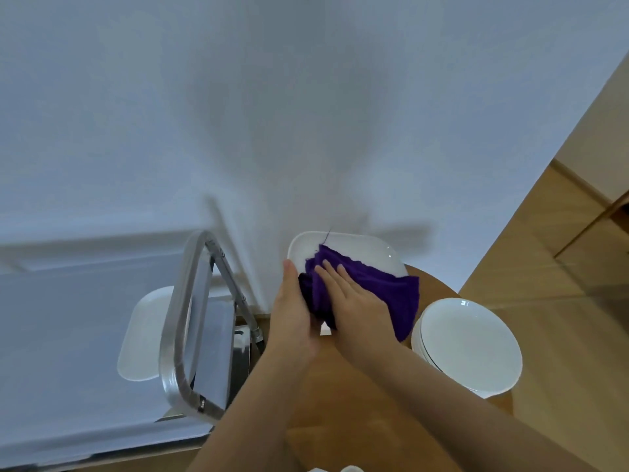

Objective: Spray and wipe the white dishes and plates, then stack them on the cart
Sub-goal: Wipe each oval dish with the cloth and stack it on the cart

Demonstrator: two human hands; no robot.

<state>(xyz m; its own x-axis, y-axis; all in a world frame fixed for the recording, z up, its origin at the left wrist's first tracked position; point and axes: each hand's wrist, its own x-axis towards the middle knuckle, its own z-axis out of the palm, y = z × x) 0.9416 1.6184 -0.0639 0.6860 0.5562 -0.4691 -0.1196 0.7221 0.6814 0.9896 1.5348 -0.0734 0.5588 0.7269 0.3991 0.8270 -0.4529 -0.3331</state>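
A white rectangular dish [360,252] is held tilted above the round wooden table [347,403]. My left hand [294,315] grips its left edge from the side. My right hand [354,301] presses a purple cloth [391,294] flat against the dish's inside, fingers straight. The cloth hides the dish's lower half. A stack of round white plates [469,345] stands on the table to the right. Another white rectangular dish [143,335] lies on the cart's top shelf [68,335] at the left.
The cart's metal handle [180,321] loops up between the cart's shelf and my left arm. A white wall fills the upper view. Wooden floor [551,260] shows at the right.
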